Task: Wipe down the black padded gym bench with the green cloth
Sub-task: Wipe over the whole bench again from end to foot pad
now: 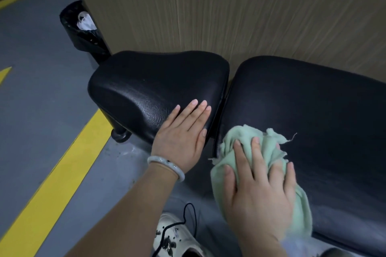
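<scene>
The black padded gym bench has two pads: a smaller seat pad [146, 87] on the left and a long back pad [313, 110] on the right, with a narrow gap between them. My left hand [183, 137] rests flat, fingers straight, on the near right corner of the seat pad. My right hand [259, 185] presses the bunched green cloth [269, 144] onto the near left end of the long pad, fingers spread over it. The cloth hangs over the pad's front edge.
A wood-grain wall [229, 6] stands right behind the bench. A black bin [83, 27] with a liner and white rubbish sits at the wall's left corner. The grey floor [41, 81] carries yellow lines [62, 167]. My white shoe [177, 238] is below the bench.
</scene>
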